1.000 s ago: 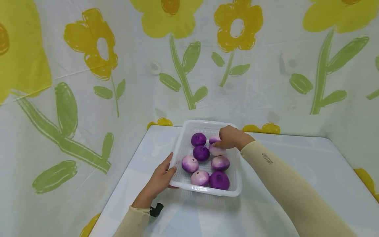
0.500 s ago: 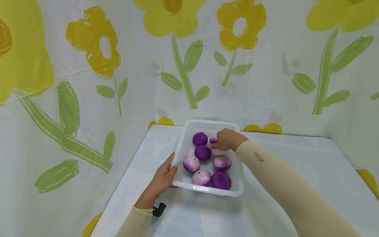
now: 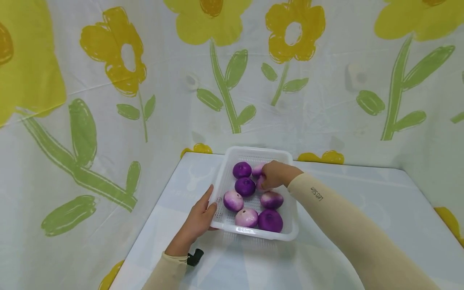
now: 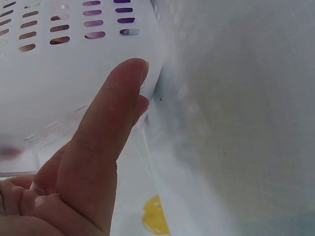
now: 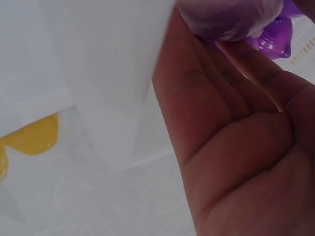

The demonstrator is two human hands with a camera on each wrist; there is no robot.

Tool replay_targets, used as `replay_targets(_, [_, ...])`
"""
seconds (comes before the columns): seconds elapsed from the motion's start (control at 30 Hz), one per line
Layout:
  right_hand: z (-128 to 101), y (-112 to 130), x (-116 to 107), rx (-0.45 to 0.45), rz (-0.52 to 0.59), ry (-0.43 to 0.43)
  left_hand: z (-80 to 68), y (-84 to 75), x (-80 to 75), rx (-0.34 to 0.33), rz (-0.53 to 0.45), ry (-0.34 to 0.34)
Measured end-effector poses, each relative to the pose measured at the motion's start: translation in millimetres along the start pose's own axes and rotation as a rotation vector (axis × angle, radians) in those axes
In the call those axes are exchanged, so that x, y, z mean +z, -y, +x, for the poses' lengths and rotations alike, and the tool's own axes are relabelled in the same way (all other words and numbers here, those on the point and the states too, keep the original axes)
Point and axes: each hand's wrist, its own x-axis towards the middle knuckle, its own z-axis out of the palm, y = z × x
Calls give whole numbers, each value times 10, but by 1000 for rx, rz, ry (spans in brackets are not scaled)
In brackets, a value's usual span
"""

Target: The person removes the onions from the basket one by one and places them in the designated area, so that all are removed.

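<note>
A white plastic basket [image 3: 293, 219] stands on the table with several onions in it, some deep purple, others pale with purple blush. My right hand [image 3: 278, 174] reaches into its back right part and grips a pale purple onion [image 3: 262, 183], partly hidden by the fingers. In the right wrist view the curled fingers meet that onion [image 5: 229, 18]. A second pale onion [image 3: 257, 170] lies just behind it, and a dark purple onion [image 3: 245, 187] is close on the left. My left hand [image 3: 197, 217] rests along the basket's left side, and a straight finger [image 4: 106, 113] lies against the wall.
Other onions fill the front, including a dark purple one [image 3: 270, 220] in the near right corner. A small black object [image 3: 195, 257] is by the left wrist. Behind the table [image 3: 348, 201] hangs a flower-printed cloth [image 3: 326, 100].
My right hand has moved down and left into the basket and its grip on the pale onion has closed. The neighbouring onions have shifted slightly left. My left hand stays at the basket's side.
</note>
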Motion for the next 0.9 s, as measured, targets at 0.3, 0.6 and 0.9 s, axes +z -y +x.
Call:
replay_targets(0.3, [31,29,23,-33,-24,-15,-17,-27,5,-4,-30,-2])
replay_targets(0.6, [88,34,45,-103,-51,-21,-3,-19,-2,-14,-15,24])
replay_targets(0.9, [99,117,41,-165,-36,-42,-7,-12,-3,20,42,2])
